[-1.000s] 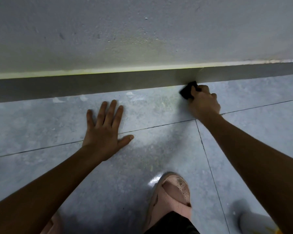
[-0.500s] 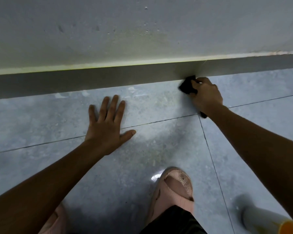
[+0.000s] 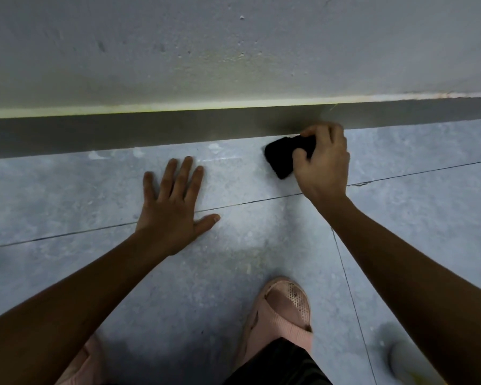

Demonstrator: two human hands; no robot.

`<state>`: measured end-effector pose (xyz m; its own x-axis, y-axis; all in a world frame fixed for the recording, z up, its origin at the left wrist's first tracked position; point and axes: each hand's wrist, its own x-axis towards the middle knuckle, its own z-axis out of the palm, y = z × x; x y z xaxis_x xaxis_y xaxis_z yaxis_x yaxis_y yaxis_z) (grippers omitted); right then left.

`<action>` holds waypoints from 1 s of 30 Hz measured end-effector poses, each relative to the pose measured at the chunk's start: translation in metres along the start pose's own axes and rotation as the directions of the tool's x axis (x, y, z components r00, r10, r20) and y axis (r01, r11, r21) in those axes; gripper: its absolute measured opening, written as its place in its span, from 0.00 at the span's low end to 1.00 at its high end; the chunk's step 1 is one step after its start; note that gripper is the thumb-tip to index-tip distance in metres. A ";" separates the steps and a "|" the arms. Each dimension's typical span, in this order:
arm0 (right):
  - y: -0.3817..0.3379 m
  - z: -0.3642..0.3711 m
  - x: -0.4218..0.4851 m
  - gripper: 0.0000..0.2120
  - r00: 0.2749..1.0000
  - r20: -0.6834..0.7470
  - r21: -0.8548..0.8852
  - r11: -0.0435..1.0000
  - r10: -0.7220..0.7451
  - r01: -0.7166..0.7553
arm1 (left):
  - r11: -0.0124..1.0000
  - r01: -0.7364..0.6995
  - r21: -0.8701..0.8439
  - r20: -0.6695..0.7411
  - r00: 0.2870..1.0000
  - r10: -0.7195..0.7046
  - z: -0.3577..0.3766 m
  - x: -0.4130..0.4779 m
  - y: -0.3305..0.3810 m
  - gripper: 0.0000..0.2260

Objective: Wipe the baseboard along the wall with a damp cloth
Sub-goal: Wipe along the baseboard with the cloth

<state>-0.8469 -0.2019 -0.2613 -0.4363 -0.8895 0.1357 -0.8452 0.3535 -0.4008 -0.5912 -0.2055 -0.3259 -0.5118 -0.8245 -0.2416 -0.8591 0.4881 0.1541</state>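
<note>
since earlier, right hand [image 3: 321, 165] tilted black cloth [image 3: 282, 157] diagonally off baseboard [image 3: 150, 134].

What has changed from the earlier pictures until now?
The right hand has pulled the black cloth slightly back from the baseboard, so more of the cloth shows over the floor. Its grip on the cloth is unchanged. The left hand stays flat on the floor.

A single head-worn camera looks steeply down and forward, close over the floor [image 3: 233, 273], facing the wall [image 3: 233, 51] and baseboard [image 3: 150, 132].
</note>
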 end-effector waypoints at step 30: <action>-0.043 0.039 0.006 0.49 0.842 0.327 -0.248 0.899 0.429 -0.361 | 0.994 0.084 -0.072 -0.084 0.992 -0.090 -0.004 -0.047 -0.060 0.38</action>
<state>-0.8009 -0.2339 -0.2784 -0.6289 -0.6923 -0.3537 -0.6789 0.7108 -0.1842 -0.5156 -0.1970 -0.3198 -0.4298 -0.8862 -0.1730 -0.8961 0.3952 0.2021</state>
